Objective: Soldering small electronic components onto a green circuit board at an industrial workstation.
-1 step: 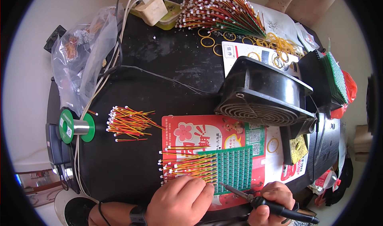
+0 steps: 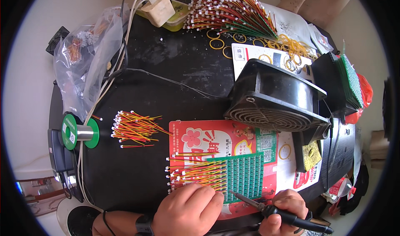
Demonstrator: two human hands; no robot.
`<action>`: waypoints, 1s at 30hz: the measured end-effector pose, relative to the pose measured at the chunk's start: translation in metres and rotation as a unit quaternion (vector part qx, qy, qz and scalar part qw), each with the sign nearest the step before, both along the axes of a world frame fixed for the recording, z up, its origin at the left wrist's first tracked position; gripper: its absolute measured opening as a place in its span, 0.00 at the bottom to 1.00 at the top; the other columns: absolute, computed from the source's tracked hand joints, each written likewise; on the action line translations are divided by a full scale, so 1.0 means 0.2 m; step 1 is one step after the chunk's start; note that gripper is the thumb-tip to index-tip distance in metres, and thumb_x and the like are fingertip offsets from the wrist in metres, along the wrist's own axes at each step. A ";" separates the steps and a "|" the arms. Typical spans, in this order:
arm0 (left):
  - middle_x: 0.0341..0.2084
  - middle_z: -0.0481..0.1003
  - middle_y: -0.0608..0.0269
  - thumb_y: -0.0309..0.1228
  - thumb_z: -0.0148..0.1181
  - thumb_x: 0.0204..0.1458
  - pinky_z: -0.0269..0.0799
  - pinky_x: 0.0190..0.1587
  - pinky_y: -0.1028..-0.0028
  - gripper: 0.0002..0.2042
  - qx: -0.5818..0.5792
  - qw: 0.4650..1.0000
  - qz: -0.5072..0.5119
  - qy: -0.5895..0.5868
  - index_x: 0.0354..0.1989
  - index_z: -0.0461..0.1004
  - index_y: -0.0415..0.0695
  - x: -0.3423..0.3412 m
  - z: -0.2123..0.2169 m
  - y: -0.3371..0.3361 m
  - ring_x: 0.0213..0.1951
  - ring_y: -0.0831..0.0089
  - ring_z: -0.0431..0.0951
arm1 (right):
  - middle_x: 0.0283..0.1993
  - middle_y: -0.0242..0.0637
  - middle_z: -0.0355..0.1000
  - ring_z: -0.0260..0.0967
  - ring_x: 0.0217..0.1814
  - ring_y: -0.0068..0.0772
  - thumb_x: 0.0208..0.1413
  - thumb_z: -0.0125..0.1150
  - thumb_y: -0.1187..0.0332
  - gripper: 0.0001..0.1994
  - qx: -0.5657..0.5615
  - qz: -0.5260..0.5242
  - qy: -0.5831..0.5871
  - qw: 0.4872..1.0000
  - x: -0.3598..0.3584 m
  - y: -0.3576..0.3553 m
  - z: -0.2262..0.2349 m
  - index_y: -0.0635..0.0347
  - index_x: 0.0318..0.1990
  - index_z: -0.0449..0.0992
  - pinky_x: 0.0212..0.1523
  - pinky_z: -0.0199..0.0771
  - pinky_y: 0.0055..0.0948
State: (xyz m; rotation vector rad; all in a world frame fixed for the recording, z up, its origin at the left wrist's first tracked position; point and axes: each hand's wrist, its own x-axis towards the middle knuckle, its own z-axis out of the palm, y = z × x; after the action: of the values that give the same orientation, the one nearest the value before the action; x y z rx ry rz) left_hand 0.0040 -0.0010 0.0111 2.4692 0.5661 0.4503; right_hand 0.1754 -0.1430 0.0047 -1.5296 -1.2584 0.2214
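Note:
My right hand (image 2: 285,213) grips the black handle of a soldering iron (image 2: 293,222). The iron's tip points left and rests at the green circuit board (image 2: 246,175), low on its left side. My left hand (image 2: 187,209) is closed in a pinch over the lowest wires at the board's left edge; its fingertips hide most of the wire between them. Red-and-yellow wires (image 2: 200,171) with white connectors lie in a row from the board toward the left. The board lies on a red printed sheet (image 2: 181,132).
Left lie a loose wire pile (image 2: 133,127), a green solder spool (image 2: 85,133) and a plastic bag (image 2: 83,69). A black fan (image 2: 275,98) stands behind the board, a yellow sponge (image 2: 311,156) to its right. Farther back are a wired board bundle (image 2: 237,15) and rubber bands (image 2: 291,46).

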 end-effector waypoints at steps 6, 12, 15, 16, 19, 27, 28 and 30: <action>0.32 0.74 0.55 0.22 0.63 0.47 0.77 0.39 0.63 0.08 0.022 0.999 0.018 -0.040 0.36 0.78 0.35 0.00 0.04 -0.02 0.35 0.56 0.77 | 0.24 0.45 0.68 0.67 0.20 0.36 0.61 0.65 0.67 0.14 -0.008 0.019 -0.005 1.000 0.01 0.01 0.02 0.71 0.41 0.70 0.23 0.69 0.34; 0.30 0.73 0.56 0.21 0.63 0.46 0.77 0.37 0.64 0.08 -0.005 1.000 0.007 -0.029 0.36 0.78 0.35 0.00 -0.01 -0.03 0.34 0.57 0.77 | 0.24 0.45 0.69 0.67 0.20 0.37 0.59 0.66 0.68 0.13 -0.018 0.026 -0.004 0.999 0.02 0.00 0.02 0.70 0.40 0.70 0.23 0.70 0.34; 0.30 0.73 0.56 0.21 0.62 0.46 0.77 0.37 0.64 0.09 0.005 0.999 0.008 -0.032 0.37 0.79 0.35 0.00 -0.01 -0.02 0.33 0.58 0.76 | 0.23 0.44 0.69 0.67 0.19 0.38 0.59 0.66 0.68 0.13 -0.027 0.043 -0.008 0.999 0.03 0.01 0.03 0.70 0.40 0.70 0.23 0.69 0.34; 0.30 0.73 0.56 0.21 0.62 0.46 0.77 0.37 0.64 0.09 0.005 0.999 0.009 -0.032 0.37 0.79 0.35 0.00 -0.01 -0.02 0.33 0.58 0.76 | 0.23 0.44 0.69 0.67 0.19 0.38 0.59 0.66 0.68 0.13 -0.027 0.044 -0.008 0.999 0.03 0.01 0.03 0.70 0.40 0.70 0.23 0.69 0.34; 0.30 0.73 0.56 0.21 0.62 0.46 0.77 0.36 0.64 0.09 0.006 0.999 0.012 -0.033 0.37 0.79 0.35 0.00 -0.01 -0.02 0.33 0.57 0.77 | 0.22 0.44 0.70 0.68 0.19 0.38 0.59 0.66 0.68 0.13 -0.029 0.043 -0.010 0.999 0.03 0.02 0.03 0.69 0.40 0.70 0.22 0.69 0.34; 0.30 0.73 0.55 0.21 0.62 0.46 0.77 0.37 0.64 0.09 0.008 0.999 0.008 -0.032 0.36 0.79 0.35 0.00 -0.01 -0.02 0.34 0.56 0.77 | 0.22 0.43 0.70 0.68 0.18 0.37 0.59 0.67 0.67 0.13 -0.030 0.033 -0.006 0.999 0.02 0.02 0.03 0.68 0.40 0.71 0.22 0.69 0.34; 0.30 0.73 0.55 0.21 0.62 0.46 0.77 0.37 0.64 0.09 0.007 0.999 0.008 -0.032 0.36 0.79 0.35 0.00 -0.01 -0.03 0.34 0.56 0.77 | 0.22 0.43 0.70 0.68 0.18 0.37 0.59 0.67 0.67 0.13 -0.030 0.034 -0.006 0.999 0.02 0.02 0.03 0.68 0.40 0.71 0.22 0.69 0.34; 0.30 0.73 0.54 0.21 0.63 0.46 0.78 0.38 0.64 0.09 0.011 0.999 0.009 -0.031 0.36 0.79 0.34 0.00 -0.01 -0.03 0.34 0.56 0.77 | 0.22 0.43 0.70 0.68 0.19 0.37 0.59 0.66 0.68 0.13 -0.033 0.036 -0.006 0.999 0.02 0.02 0.03 0.68 0.40 0.70 0.22 0.69 0.34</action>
State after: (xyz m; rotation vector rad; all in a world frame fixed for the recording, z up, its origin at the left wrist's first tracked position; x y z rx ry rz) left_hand 0.0036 -0.0071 0.0086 2.4637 0.5612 0.5408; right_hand 0.1790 -0.1394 0.0102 -1.5441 -1.3292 0.3034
